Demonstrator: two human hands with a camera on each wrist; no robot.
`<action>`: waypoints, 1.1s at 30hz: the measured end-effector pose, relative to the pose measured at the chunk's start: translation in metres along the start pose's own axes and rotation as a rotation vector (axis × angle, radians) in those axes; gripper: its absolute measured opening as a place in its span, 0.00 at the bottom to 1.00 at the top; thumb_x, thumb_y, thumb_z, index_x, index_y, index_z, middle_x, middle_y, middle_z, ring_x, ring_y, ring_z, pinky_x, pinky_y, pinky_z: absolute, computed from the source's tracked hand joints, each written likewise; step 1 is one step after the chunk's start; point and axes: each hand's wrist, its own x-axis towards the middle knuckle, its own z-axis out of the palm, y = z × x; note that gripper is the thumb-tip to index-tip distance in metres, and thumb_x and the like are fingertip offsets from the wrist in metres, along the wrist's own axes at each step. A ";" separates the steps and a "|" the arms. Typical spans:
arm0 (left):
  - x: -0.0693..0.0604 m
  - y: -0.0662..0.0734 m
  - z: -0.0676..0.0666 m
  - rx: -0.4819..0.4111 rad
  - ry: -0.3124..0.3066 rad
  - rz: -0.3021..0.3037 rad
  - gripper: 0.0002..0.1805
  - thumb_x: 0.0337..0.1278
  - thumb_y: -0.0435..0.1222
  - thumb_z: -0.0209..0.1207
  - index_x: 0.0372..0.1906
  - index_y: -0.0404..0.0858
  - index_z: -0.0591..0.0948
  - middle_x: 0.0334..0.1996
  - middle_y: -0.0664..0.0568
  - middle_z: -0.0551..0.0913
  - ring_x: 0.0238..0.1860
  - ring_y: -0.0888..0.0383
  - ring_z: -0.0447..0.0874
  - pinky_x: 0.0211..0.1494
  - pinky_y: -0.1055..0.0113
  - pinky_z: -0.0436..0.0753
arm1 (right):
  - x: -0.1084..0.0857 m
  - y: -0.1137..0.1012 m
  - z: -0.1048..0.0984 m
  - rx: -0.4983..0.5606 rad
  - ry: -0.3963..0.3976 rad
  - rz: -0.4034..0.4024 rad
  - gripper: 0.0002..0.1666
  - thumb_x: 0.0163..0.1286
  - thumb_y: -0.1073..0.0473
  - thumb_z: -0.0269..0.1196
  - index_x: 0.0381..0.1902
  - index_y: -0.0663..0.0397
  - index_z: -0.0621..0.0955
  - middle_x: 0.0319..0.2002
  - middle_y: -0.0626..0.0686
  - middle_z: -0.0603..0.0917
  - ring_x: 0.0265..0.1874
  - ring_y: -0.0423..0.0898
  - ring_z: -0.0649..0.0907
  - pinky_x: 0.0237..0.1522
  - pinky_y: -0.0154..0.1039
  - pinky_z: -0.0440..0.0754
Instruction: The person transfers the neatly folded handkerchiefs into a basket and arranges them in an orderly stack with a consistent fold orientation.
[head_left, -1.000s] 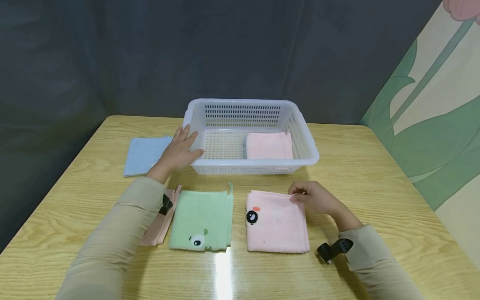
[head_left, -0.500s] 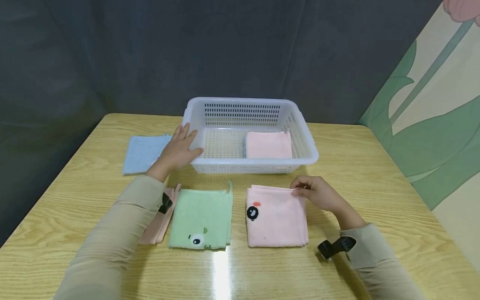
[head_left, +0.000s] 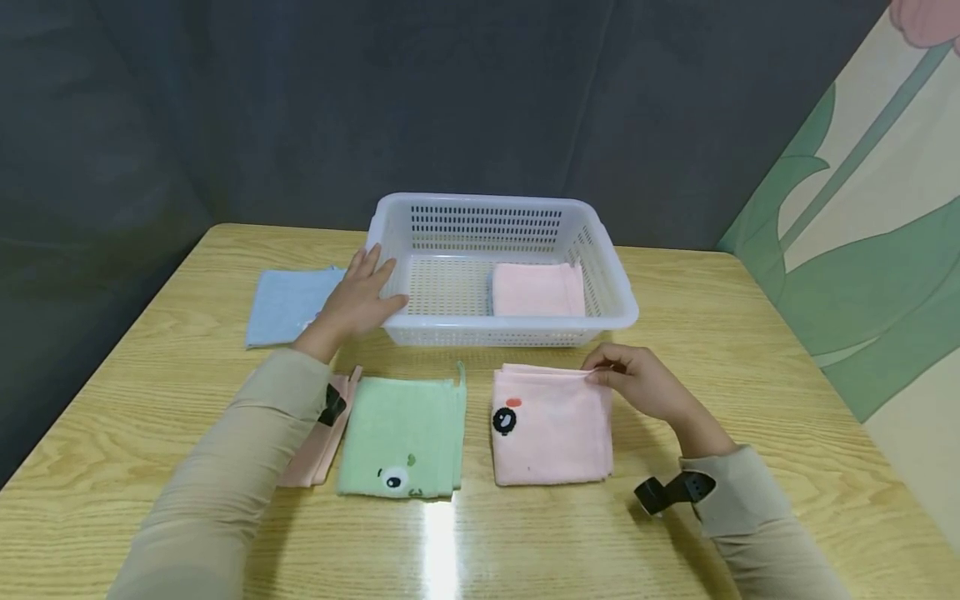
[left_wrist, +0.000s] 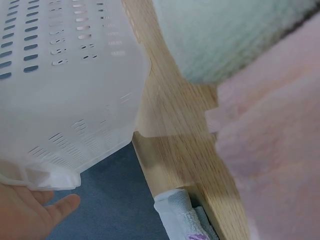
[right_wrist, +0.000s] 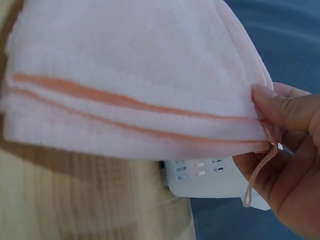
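We log the pink towel [head_left: 553, 433] on the near side of the basket [head_left: 450, 322], right of the middle of the tabletop [head_left: 750, 333]. Our right hand [head_left: 639, 383] pinches its far right corner between thumb and fingers; the right-wrist view shows the grip at the folded layers, with a thin loop [right_wrist: 254, 180] hanging beside it. We cannot tell whether the towel's near edge touches the tabletop.

Our left hand [head_left: 360, 296] rests on the basket's left end, fingers spread, thumb apart; in the left-wrist view the frame cuts off most of this hand.

The basket stands at the middle of the tabletop's far edge. In its right half we note a pale pink cloth [head_left: 538, 292], a bluish sliver showing at its left; what lies beneath is hidden. Toward the far left corner, a blue towel [head_left: 281, 307] is partly covered by the hand. Nearer the left edge, a dusty-pink cloth [head_left: 324, 454] lies mostly behind our sleeve [head_left: 217, 492], beside a green towel [head_left: 401, 433]. The tabletop's near edge falls outside the head view.
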 end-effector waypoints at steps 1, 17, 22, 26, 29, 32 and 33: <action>0.000 0.000 0.000 0.000 0.000 0.000 0.37 0.58 0.52 0.42 0.66 0.38 0.46 0.66 0.48 0.31 0.64 0.53 0.21 0.61 0.48 0.41 | 0.000 0.000 0.000 -0.002 0.002 -0.004 0.06 0.58 0.71 0.56 0.30 0.59 0.78 0.30 0.52 0.78 0.27 0.41 0.75 0.28 0.34 0.74; 0.001 0.000 -0.001 0.002 0.005 0.012 0.37 0.58 0.51 0.42 0.66 0.37 0.47 0.66 0.46 0.31 0.64 0.53 0.21 0.61 0.48 0.41 | 0.006 -0.008 -0.006 0.030 0.107 -0.124 0.05 0.57 0.71 0.57 0.29 0.59 0.79 0.28 0.52 0.78 0.24 0.39 0.74 0.24 0.33 0.73; 0.001 -0.001 0.000 -0.007 0.001 0.007 0.37 0.58 0.50 0.43 0.66 0.37 0.47 0.66 0.46 0.31 0.64 0.52 0.21 0.61 0.48 0.40 | 0.010 -0.013 -0.011 0.017 0.133 -0.142 0.05 0.56 0.72 0.57 0.29 0.60 0.79 0.28 0.53 0.79 0.25 0.38 0.75 0.25 0.31 0.73; 0.001 -0.001 0.000 -0.004 0.001 0.004 0.37 0.58 0.50 0.43 0.66 0.37 0.47 0.66 0.46 0.31 0.64 0.52 0.21 0.61 0.48 0.40 | 0.013 -0.017 -0.016 -0.011 0.153 -0.144 0.05 0.55 0.72 0.58 0.29 0.60 0.79 0.29 0.52 0.79 0.26 0.37 0.75 0.27 0.30 0.73; 0.001 -0.001 0.000 -0.003 0.003 0.002 0.37 0.58 0.50 0.42 0.66 0.37 0.46 0.66 0.46 0.31 0.63 0.53 0.20 0.61 0.47 0.40 | 0.015 -0.020 -0.019 -0.007 0.163 -0.143 0.04 0.55 0.72 0.58 0.29 0.62 0.79 0.29 0.50 0.79 0.26 0.38 0.75 0.27 0.29 0.73; 0.000 0.000 0.000 -0.004 0.008 -0.002 0.36 0.58 0.50 0.43 0.66 0.37 0.47 0.66 0.47 0.31 0.64 0.52 0.21 0.61 0.48 0.40 | 0.018 -0.023 -0.022 0.005 0.178 -0.150 0.04 0.55 0.72 0.58 0.29 0.65 0.78 0.29 0.47 0.79 0.26 0.38 0.74 0.27 0.28 0.73; 0.000 0.000 0.000 -0.004 0.009 -0.003 0.36 0.58 0.50 0.43 0.66 0.37 0.47 0.66 0.47 0.31 0.64 0.52 0.21 0.61 0.48 0.40 | 0.018 -0.023 -0.023 0.009 0.183 -0.152 0.04 0.55 0.73 0.58 0.29 0.66 0.78 0.28 0.46 0.79 0.25 0.38 0.74 0.26 0.28 0.72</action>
